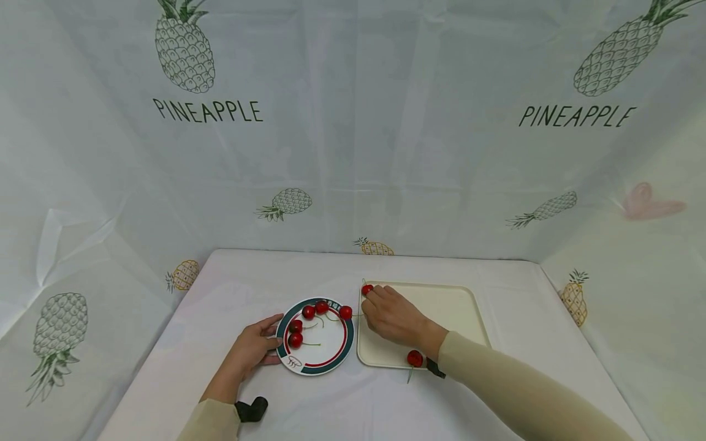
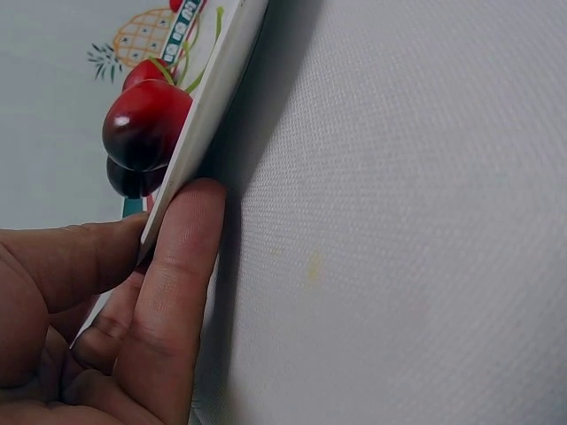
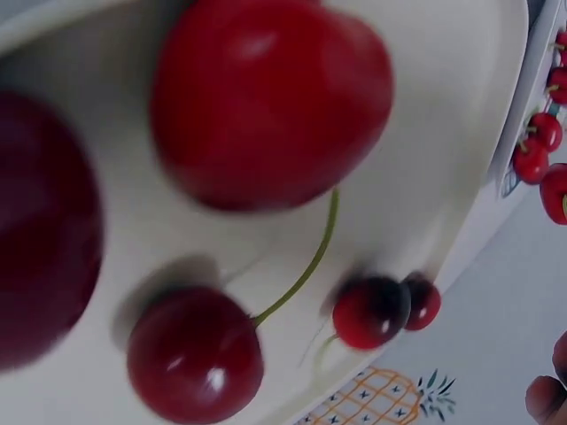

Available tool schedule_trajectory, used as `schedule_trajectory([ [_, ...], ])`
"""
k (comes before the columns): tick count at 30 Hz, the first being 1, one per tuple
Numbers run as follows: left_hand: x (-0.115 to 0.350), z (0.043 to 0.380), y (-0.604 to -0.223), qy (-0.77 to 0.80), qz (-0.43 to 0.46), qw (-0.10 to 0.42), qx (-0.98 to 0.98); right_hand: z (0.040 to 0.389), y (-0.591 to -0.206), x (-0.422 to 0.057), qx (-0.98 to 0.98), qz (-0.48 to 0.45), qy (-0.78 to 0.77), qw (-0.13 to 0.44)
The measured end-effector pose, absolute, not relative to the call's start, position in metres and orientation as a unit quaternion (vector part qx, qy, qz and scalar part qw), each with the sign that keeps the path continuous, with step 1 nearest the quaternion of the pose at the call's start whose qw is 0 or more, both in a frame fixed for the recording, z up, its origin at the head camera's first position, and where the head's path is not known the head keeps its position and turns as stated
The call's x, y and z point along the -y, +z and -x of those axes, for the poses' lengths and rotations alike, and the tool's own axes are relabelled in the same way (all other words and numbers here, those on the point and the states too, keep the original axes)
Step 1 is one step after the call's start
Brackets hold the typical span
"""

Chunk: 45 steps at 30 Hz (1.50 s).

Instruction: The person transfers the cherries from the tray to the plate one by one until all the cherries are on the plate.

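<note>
Fingers (image 2: pixel 182 239) gripping plate (image 1: pixel 331 343) of cherries (image 1: pixel 295 340), cherries (image 3: pixel 197 354) in tray (image 1: pixel 441 309)

2 times over, it reads "PINEAPPLE" (image 1: pixel 208 111) on the pale backdrop (image 1: pixel 353 141): near its upper left corner, near its upper right! White lettering (image 1: pixel 334 305) on the plate's (image 1: pixel 317 370) far edge: unreadably small.

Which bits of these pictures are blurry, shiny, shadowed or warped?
Right wrist: the large red cherry is blurred, the stemmed cherry below it carries bright glints; left wrist: shadow darkens the cloth beside the plate; head: the upper-right pineapple print looks slanted and stretched.
</note>
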<state>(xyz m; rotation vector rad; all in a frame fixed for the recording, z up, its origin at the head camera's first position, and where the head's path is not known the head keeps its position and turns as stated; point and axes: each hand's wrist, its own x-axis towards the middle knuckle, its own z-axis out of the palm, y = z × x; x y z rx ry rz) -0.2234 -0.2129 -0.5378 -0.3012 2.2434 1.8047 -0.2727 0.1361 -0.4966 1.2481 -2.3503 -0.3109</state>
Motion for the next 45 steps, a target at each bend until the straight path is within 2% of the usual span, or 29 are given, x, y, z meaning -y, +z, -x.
schedule_trajectory([
  [28,0.214,0.225,-0.539,0.623,0.101,0.125,-0.766,0.253,-0.513,-0.077,0.850,-0.476,-0.136,0.180],
  [45,0.214,0.226,-0.540,0.618,0.105,0.125,-0.769,0.254,-0.532,-0.063,0.846,-0.464,-0.180,0.192],
])
